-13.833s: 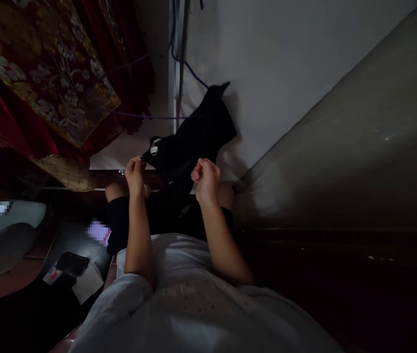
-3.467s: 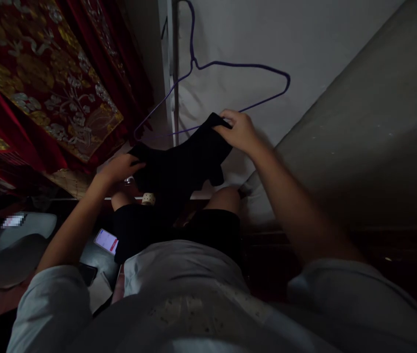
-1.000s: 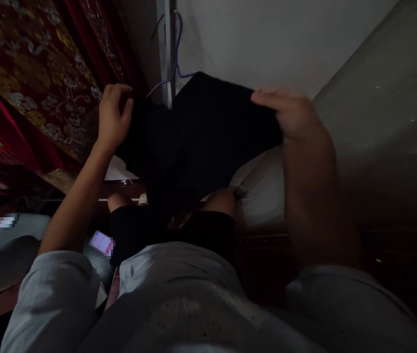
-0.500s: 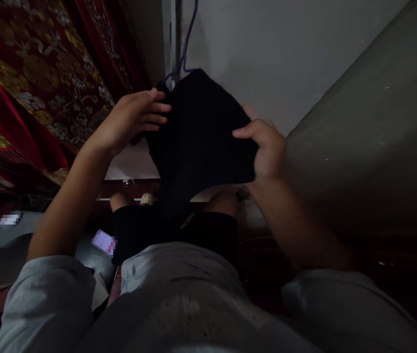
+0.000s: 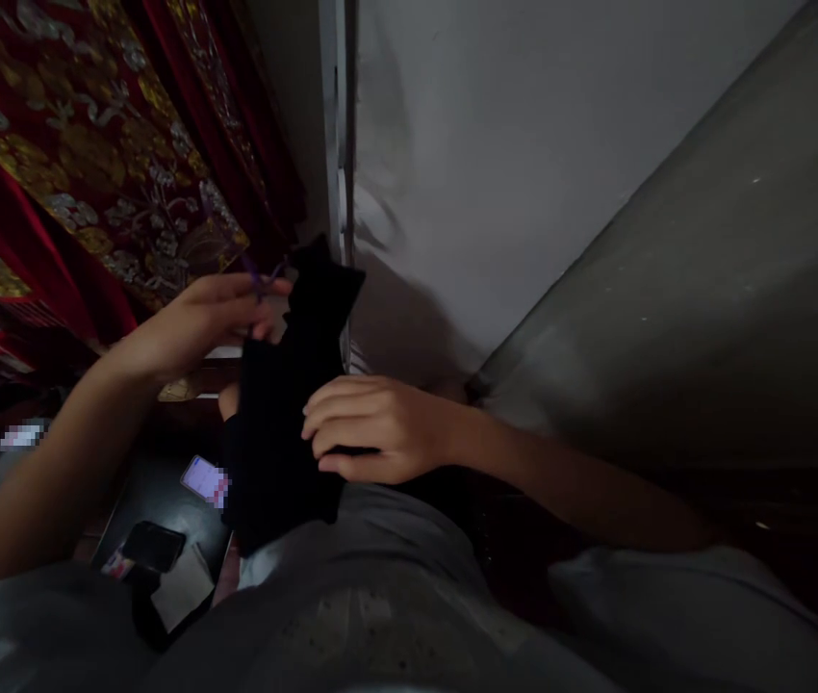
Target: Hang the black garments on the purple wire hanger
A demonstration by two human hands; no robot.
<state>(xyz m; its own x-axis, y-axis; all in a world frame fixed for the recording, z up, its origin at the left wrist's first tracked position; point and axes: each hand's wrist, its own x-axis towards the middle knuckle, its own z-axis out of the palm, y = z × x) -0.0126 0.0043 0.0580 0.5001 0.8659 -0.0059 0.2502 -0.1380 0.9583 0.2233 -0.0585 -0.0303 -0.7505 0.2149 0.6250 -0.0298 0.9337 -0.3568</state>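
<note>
A black garment (image 5: 286,404) hangs lengthwise in front of my lap, folded narrow. My left hand (image 5: 199,318) is closed near its top edge, with a thin purple hanger wire (image 5: 265,277) showing at the fingertips. My right hand (image 5: 372,428) lies across the middle of the cloth, fingers curled on it and pressing it toward my body. Most of the hanger is hidden by the cloth.
A red and gold embroidered curtain (image 5: 91,164) hangs at left. A white wall (image 5: 496,144) and a grey slanted panel (image 5: 704,318) fill the right. Below left lie a lit phone (image 5: 203,478), a dark phone (image 5: 153,547) and papers.
The garment, held up spread against the wall a second ago, has come down and been folded narrow. My right hand dropped from its upper edge to its middle; my left hand moved lower.
</note>
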